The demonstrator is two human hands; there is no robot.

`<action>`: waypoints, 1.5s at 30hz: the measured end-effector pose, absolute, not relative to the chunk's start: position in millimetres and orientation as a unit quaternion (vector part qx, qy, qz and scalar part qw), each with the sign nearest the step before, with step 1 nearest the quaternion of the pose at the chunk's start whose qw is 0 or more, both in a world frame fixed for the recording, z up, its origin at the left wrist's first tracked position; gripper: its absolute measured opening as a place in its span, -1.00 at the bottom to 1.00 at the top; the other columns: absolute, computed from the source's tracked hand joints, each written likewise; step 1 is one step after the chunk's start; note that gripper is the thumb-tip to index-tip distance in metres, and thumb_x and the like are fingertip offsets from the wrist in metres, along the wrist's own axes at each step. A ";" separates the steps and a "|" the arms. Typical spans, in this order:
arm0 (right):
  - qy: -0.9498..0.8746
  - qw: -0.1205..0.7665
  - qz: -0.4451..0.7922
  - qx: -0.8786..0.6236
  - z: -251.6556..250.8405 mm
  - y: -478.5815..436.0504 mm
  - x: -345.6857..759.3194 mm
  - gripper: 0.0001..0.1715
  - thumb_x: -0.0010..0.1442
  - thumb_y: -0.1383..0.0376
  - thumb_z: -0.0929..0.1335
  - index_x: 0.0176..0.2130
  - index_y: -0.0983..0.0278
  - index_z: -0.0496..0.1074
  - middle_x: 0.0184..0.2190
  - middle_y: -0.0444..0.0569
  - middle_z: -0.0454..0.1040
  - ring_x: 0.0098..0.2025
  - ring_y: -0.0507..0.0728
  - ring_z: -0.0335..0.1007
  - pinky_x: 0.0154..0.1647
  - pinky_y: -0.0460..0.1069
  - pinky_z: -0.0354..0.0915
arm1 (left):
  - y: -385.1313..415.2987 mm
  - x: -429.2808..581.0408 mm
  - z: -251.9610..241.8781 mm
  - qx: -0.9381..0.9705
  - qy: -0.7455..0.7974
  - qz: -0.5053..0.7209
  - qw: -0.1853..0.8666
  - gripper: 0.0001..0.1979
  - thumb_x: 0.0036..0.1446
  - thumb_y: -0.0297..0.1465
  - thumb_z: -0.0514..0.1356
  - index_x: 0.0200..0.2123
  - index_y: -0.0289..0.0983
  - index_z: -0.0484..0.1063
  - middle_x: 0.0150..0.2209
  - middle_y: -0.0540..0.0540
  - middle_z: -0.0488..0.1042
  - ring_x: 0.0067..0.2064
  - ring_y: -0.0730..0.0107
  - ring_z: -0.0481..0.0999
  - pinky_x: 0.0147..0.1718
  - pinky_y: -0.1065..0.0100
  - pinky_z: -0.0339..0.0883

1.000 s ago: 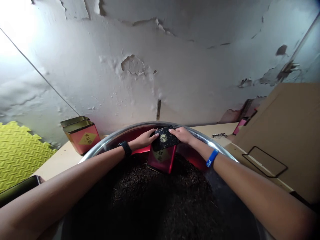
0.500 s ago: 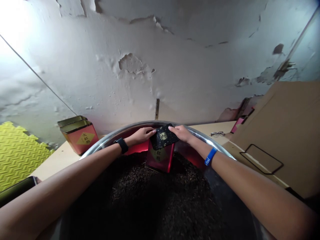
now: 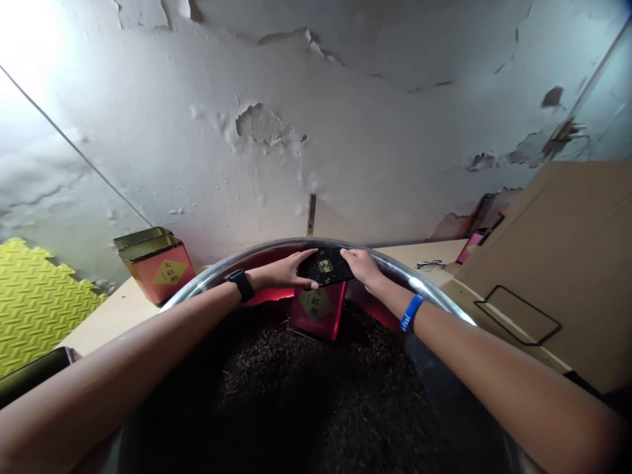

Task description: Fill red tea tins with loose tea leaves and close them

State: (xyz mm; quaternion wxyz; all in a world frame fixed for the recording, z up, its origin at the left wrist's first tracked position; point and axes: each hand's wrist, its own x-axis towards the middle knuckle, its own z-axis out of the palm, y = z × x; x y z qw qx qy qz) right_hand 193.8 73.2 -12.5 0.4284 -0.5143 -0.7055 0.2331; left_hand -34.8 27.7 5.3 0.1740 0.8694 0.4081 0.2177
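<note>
A black tin lid (image 3: 323,264) with gold characters and specks lies over the top of a red tea tin (image 3: 318,313). My left hand (image 3: 291,270) spans the lid's left side, thumb and fingers spread along its edge and gripping it. At the other side my right hand (image 3: 363,268) is closed on the lid's right corner, thumb on top. The tin stands on a heap of dark loose tea leaves (image 3: 276,368) inside a large round metal tub (image 3: 217,266). I cannot tell whether the lid is fully seated.
To the left, open red and gold tins (image 3: 160,270) stand on a pale tabletop (image 3: 116,316), near a yellow foam mat (image 3: 39,296). A dark tin edge (image 3: 39,372) shows at lower left. On the right are glasses (image 3: 430,264) and a large cardboard box (image 3: 567,263). A peeling wall rises behind.
The lid has turned from a tilted position to lie straighter over the tin. My left hand has spread from a pinch at its corner to span its left side.
</note>
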 end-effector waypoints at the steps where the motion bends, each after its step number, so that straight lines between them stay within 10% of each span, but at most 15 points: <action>1: -0.702 0.431 0.231 -0.517 -13.1 73.4 193.3 -0.52 0.07 -0.03 0.17 -0.58 0.29 0.26 -0.64 -0.13 0.23 -0.53 0.03 0.10 -0.50 -0.06 0.02 | 26.6 -35.0 6.1 0.873 0.407 0.204 0.176 -0.01 -0.06 -0.03 0.25 0.31 -0.22 -0.19 0.30 -0.21 -0.06 0.27 0.14 0.04 0.21 0.15 -0.04; 17: -0.704 0.409 0.283 -0.508 -14.4 77.6 193.2 -0.63 0.08 0.31 0.22 -0.12 0.27 0.43 -0.06 0.00 0.45 -0.05 0.10 0.33 -0.03 -0.06 0.17 | 41.3 -47.1 0.6 0.845 0.401 0.268 0.232 -0.14 0.00 -0.14 0.24 0.29 -0.17 -0.09 0.28 -0.18 0.05 0.25 0.15 0.11 0.18 0.10 0.05; 45: -0.712 0.374 0.320 -0.501 -22.0 92.0 198.8 -0.60 0.00 0.39 0.18 -0.22 0.29 0.49 -0.15 -0.03 0.51 -0.12 0.09 0.36 -0.07 -0.06 0.20 | 48.3 -43.4 -8.6 0.831 0.462 0.295 0.095 -0.49 0.19 -0.07 0.00 0.08 -0.25 0.34 0.10 -0.14 0.36 0.13 0.18 0.32 0.11 0.17 0.15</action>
